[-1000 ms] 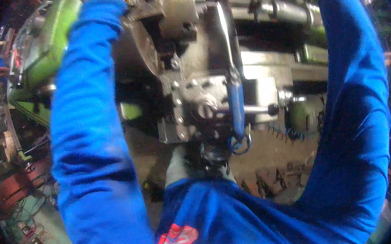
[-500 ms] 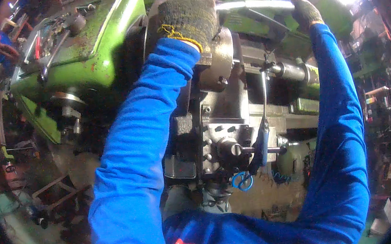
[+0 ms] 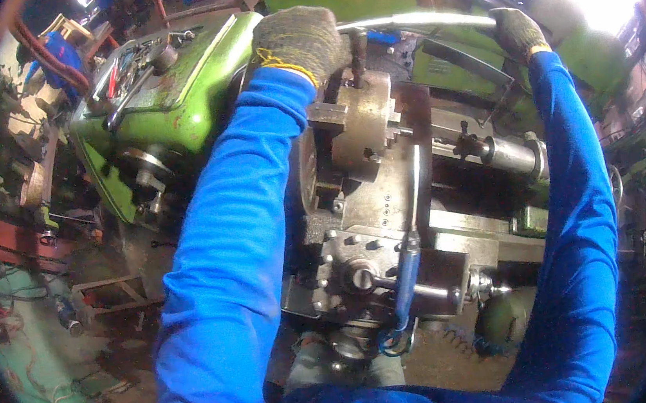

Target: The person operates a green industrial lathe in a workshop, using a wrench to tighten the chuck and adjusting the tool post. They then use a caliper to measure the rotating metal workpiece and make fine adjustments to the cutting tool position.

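A long shiny metal bar [image 3: 430, 20] spans the space between my two gloved hands, above the lathe chuck [image 3: 366, 122]. At its left end my left hand [image 3: 297, 40] is closed, its fingers mostly hidden behind the glove's back. My right hand [image 3: 517, 30] grips the other end, arm stretched out. Just right of the left glove, a dark upright shaft [image 3: 359, 58] rises from the chuck's top to the bar; whether they join, I cannot tell. Jaws jut from the chuck, one block [image 3: 327, 114] near my left cuff.
The green headstock [image 3: 194, 97] carries loose tools at left. Nearer me, a blue-handled air gun [image 3: 408, 275] lies across the tool post [image 3: 362, 276], its long nozzle pointing toward the chuck. The tailstock [image 3: 511, 154] lies right. A bright light glares at upper right.
The view has shifted, so the lathe sits lower and more of the background shows. Beside my left hand the dark shaft is now exposed. Both hands keep hold of the bar.
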